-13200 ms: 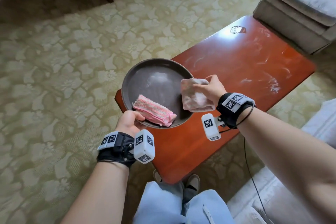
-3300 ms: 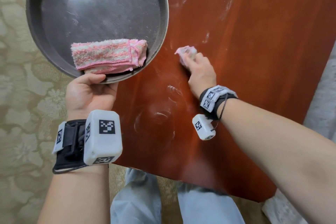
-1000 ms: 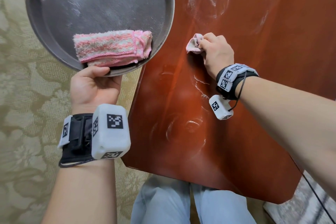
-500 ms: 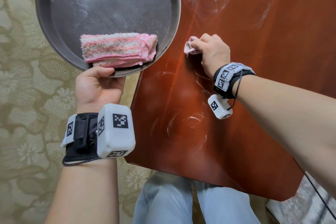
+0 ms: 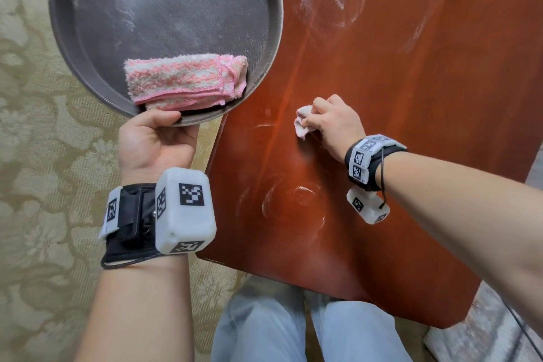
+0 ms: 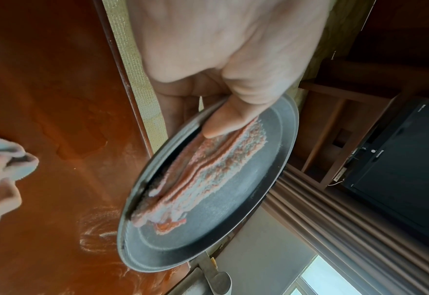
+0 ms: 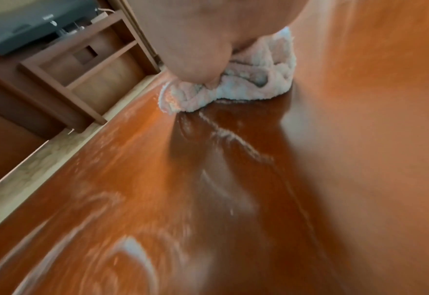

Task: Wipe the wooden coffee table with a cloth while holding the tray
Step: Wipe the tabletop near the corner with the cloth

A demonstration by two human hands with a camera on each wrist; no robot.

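Observation:
My left hand (image 5: 155, 138) grips the near rim of a round dark tray (image 5: 164, 3), thumb over the edge, holding it off the table's left side. A folded pink-and-white towel (image 5: 185, 82) lies in the tray (image 6: 266, 199) by my thumb (image 6: 231, 115), also seen as the towel (image 6: 203, 175) in the left wrist view. My right hand (image 5: 335, 123) holds a bunched pale pink cloth (image 5: 302, 123) pressed on the red-brown wooden coffee table (image 5: 411, 97). In the right wrist view the cloth (image 7: 246, 83) sits under my fingers on the table (image 7: 259, 179). White dusty smears (image 5: 338, 3) streak the wood.
Patterned beige carpet (image 5: 44, 156) lies left of the table. My knees in light jeans (image 5: 293, 329) are at the table's near edge. A wooden shelf unit (image 7: 82, 65) with a black device (image 7: 26, 26) stands beyond the table. Curtains (image 6: 347, 229) hang behind.
My right hand has drawn the cloth back toward me and slightly left across the table. The tray stays held in my left hand, shifted a little right in view.

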